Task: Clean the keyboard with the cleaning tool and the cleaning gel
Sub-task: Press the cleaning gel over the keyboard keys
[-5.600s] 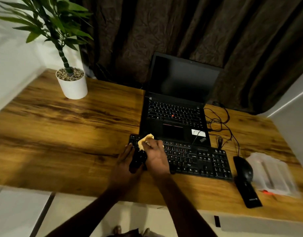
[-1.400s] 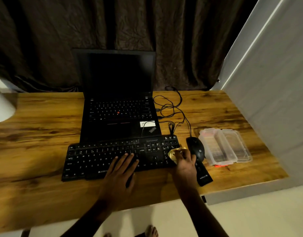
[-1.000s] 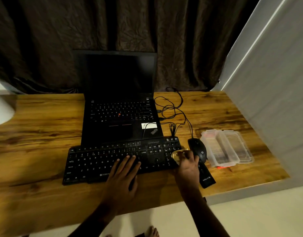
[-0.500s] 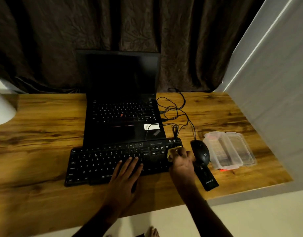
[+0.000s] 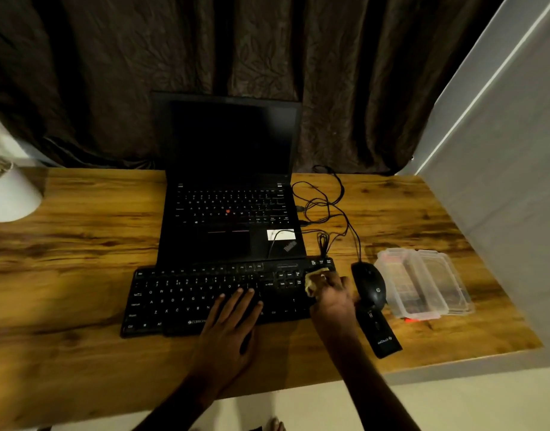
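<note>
A black keyboard [image 5: 180,297] lies on the wooden desk [image 5: 81,244] in front of an open laptop [image 5: 233,188]. My left hand [image 5: 233,325] rests flat on the keys near the keyboard's front middle, fingers straight. My right hand [image 5: 332,297] presses a lump of yellow cleaning gel [image 5: 312,279] onto the number pad at the keyboard's right end, fingers curled over it. A flat black tool [image 5: 380,334] lies on the desk just right of that hand, under the mouse.
A black mouse [image 5: 370,286] sits right of the keyboard, its cables [image 5: 326,209] looping back beside the laptop. A clear plastic case [image 5: 422,284] lies open further right. A white plant pot [image 5: 9,194] stands at the far left. A grey wall [image 5: 500,150] borders the desk's right side.
My right hand carried the gel from the keyboard's left end to its right end, then crept back along the number pad. My left hand shifted to the keyboard's middle.
</note>
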The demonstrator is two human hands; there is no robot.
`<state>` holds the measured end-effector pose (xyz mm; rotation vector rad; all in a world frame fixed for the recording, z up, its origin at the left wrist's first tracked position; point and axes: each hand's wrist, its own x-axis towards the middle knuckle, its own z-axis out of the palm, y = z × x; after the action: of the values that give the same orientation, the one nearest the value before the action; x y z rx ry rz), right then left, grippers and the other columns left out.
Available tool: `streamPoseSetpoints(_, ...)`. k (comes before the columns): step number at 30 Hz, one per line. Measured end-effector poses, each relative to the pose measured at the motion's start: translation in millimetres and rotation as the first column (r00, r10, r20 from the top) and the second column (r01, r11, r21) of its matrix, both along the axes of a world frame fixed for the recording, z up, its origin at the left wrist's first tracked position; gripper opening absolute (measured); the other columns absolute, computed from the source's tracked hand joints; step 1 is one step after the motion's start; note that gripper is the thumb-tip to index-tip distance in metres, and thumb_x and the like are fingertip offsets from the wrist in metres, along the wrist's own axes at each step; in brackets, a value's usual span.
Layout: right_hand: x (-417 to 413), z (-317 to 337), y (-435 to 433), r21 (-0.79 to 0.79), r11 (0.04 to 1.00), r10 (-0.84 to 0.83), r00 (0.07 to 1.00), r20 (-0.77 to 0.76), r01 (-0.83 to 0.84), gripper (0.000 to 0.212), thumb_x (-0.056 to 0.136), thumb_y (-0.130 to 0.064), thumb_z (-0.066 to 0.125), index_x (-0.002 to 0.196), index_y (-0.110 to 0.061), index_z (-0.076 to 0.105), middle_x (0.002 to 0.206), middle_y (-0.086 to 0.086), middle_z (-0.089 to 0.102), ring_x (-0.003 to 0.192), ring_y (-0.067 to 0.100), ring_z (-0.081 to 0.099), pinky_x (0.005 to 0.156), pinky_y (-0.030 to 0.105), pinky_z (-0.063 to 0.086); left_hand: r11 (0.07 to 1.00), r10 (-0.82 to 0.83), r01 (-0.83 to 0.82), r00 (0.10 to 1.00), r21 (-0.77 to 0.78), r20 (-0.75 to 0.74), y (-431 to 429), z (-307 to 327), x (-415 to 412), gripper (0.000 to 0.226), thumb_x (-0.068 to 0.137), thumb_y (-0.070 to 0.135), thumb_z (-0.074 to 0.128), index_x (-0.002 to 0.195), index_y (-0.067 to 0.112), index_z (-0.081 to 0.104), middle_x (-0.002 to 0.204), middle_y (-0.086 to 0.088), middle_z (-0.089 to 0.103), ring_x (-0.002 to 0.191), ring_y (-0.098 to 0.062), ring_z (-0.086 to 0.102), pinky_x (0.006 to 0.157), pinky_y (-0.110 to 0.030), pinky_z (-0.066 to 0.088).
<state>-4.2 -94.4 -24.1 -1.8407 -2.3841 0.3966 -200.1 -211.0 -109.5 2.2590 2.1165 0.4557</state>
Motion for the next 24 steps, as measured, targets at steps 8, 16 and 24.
streamPoseSetpoints(8, -10.9, 9.0, 17.0, -0.203, 0.979, 0.03, 0.99, 0.136, -0.002, 0.059, 0.094, -0.017, 0.054, 0.147, -0.026, 0.033, 0.161, 0.007, 0.007, 0.149, 0.037, 0.003, 0.121, 0.049, 0.018, 1.0, -0.021, 0.02, 0.999, -0.019, -0.041, 1.3, -2.7, -2.7, 0.06, 0.091, 0.046, 0.041, 0.147, 0.022, 0.04, 0.157, -0.007, 0.034, 0.146, -0.026, 0.027, 0.114, -0.051, 0.021)
streamPoseSetpoints(16, 7.5, 13.3, 49.7, -0.116, 0.988, -0.084, 0.986, 0.141, 0.101, 0.058, 0.096, -0.017, 0.054, 0.148, -0.024, 0.03, 0.159, 0.009, 0.015, 0.149, 0.033, 0.009, 0.123, 0.041, 0.01, 1.0, -0.004, 0.004, 1.0, -0.007, -0.008, 0.9, 0.2, -0.4, 0.053, 0.1, 0.047, 0.033, 0.147, 0.024, 0.041, 0.157, -0.005, 0.034, 0.147, -0.024, 0.026, 0.115, -0.052, 0.021)
streamPoseSetpoints(24, 8.4, 17.0, 36.9, -0.136, 0.982, 0.137, 0.99, 0.032, -0.131, 0.063, 0.09, -0.01, 0.057, 0.144, -0.034, 0.038, 0.153, 0.001, 0.024, 0.14, 0.025, 0.024, 0.118, 0.035, 0.027, 1.0, 0.008, -0.008, 1.0, 0.006, -0.006, 0.4, -0.6, -1.6, 0.053, 0.101, 0.047, 0.026, 0.147, 0.025, 0.04, 0.158, -0.003, 0.031, 0.146, -0.024, 0.029, 0.113, -0.051, 0.023)
